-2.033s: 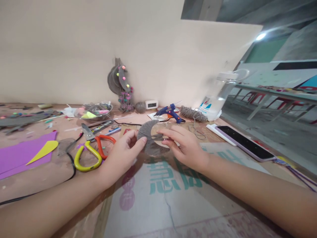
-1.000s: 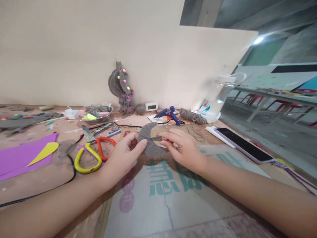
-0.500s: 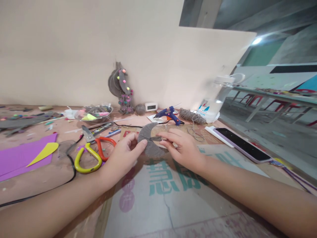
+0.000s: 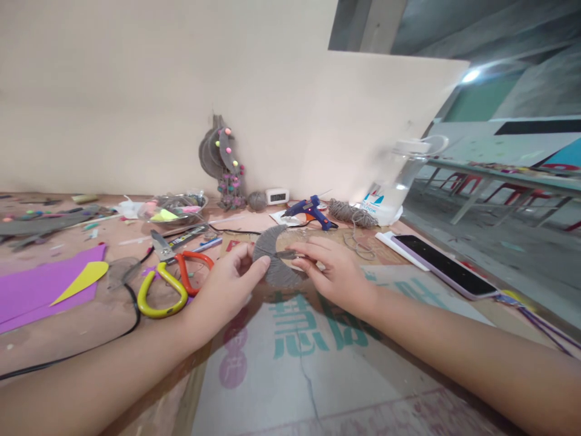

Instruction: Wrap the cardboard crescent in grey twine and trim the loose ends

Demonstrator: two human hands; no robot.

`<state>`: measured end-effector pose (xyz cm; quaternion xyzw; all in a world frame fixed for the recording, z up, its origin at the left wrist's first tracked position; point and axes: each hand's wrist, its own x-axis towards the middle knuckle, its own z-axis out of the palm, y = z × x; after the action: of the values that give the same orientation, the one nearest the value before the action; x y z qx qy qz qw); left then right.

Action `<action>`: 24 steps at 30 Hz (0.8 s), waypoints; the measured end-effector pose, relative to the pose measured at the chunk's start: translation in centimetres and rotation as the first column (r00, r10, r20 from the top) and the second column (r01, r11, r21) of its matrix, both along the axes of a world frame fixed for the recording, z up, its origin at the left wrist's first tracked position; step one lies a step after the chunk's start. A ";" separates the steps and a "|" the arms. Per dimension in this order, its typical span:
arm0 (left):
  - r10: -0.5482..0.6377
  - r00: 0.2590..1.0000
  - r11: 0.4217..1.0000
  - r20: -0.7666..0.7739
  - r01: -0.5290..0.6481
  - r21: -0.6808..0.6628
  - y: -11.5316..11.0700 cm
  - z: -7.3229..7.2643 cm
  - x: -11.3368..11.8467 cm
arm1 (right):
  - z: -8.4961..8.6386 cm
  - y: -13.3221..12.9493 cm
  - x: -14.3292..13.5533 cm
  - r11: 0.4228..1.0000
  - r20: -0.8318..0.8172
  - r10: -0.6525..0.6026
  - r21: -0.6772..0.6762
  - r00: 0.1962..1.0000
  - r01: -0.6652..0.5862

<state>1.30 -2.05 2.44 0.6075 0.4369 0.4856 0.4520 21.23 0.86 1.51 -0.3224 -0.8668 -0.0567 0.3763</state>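
Note:
My left hand (image 4: 239,271) is closed on a crescent (image 4: 267,254) wrapped in grey yarn, its thumb pressed on the front face. Inside the curve, my right hand (image 4: 333,266) pinches a short length of grey yarn (image 4: 287,255) that reaches to the crescent's inner edge. Both hands are held over the cardboard sheet (image 4: 272,387), which bears green printed characters. Just left of my left hand lie scissors (image 4: 162,293) with one yellow and one red handle. Part of the crescent's lower right is close to my right fingers.
Behind my hands are a blue glue gun (image 4: 308,209), loose grey yarn (image 4: 351,213), a white digital clock (image 4: 276,196) and a yarn-covered ornament with pompoms (image 4: 221,158). A water bottle (image 4: 393,181) and a phone (image 4: 442,265) are at right. Purple sheets (image 4: 45,290) lie at left.

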 end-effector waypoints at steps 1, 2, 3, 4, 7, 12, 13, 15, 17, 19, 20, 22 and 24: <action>0.003 1.000 1.000 -0.012 -0.003 0.006 0.0 0.0 0.0 | 0.0 0.0 0.0 1.000 -0.001 0.003 -0.006 1.000 -0.003; 0.008 1.000 1.000 -0.028 -0.007 0.017 0.0 0.0 -0.1 | 0.0 0.0 0.0 1.000 0.000 0.005 -0.013 1.000 -0.005; 0.013 0.999 0.999 -0.042 -0.011 0.031 0.0 0.0 -0.1 | 0.1 0.0 -0.1 1.000 0.001 0.005 -0.020 1.000 -0.005; 0.016 0.999 0.999 -0.051 -0.013 0.046 0.0 0.0 -0.1 | 0.1 0.0 -0.1 1.000 0.000 0.006 -0.025 1.000 -0.006; 0.000 0.999 0.998 -0.041 0.003 0.068 -0.1 -0.1 -0.2 | 0.1 -0.1 -0.2 0.999 -0.011 0.009 -0.044 1.000 -0.009; -0.018 0.999 0.996 -0.043 0.022 0.086 -0.2 -0.2 -0.2 | -0.2 0.2 -0.1 0.995 -0.034 0.001 -0.097 0.999 -0.005; -0.021 0.999 0.996 -0.046 0.025 0.087 -0.2 -0.2 -0.2 | -0.2 0.2 -0.1 0.994 -0.037 0.001 -0.108 0.999 -0.005; -0.021 0.998 0.995 -0.055 0.026 0.092 -0.2 -0.4 -0.3 | -0.3 0.3 0.0 0.992 -0.043 0.004 -0.122 0.999 -0.009; -0.013 0.998 0.996 -0.062 0.019 0.091 -0.1 -0.6 -0.4 | -0.3 0.3 0.0 0.992 -0.048 0.007 -0.126 0.999 -0.013; -0.014 0.998 0.998 -0.061 0.019 0.067 -0.1 -0.7 -0.5 | -0.3 0.3 0.0 0.993 -0.058 0.015 -0.119 0.998 -0.021; -0.014 0.998 0.998 -0.059 0.017 0.054 -0.1 -0.7 -0.5 | -0.3 0.3 -0.1 0.993 -0.062 0.020 -0.114 0.998 -0.027; -0.005 0.998 0.999 -0.068 0.008 0.047 -0.1 -0.6 -0.4 | -0.3 0.4 -0.1 0.994 -0.069 0.034 -0.102 0.997 -0.041; 0.008 0.998 0.999 -0.070 -0.005 0.042 -0.1 -0.4 -0.3 | -0.3 0.4 -0.1 0.994 -0.063 0.041 -0.099 0.997 -0.047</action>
<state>1.02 -2.14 2.03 0.6319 0.4442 0.4746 0.4221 21.18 1.23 1.19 -0.3232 -0.8635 0.0051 0.3870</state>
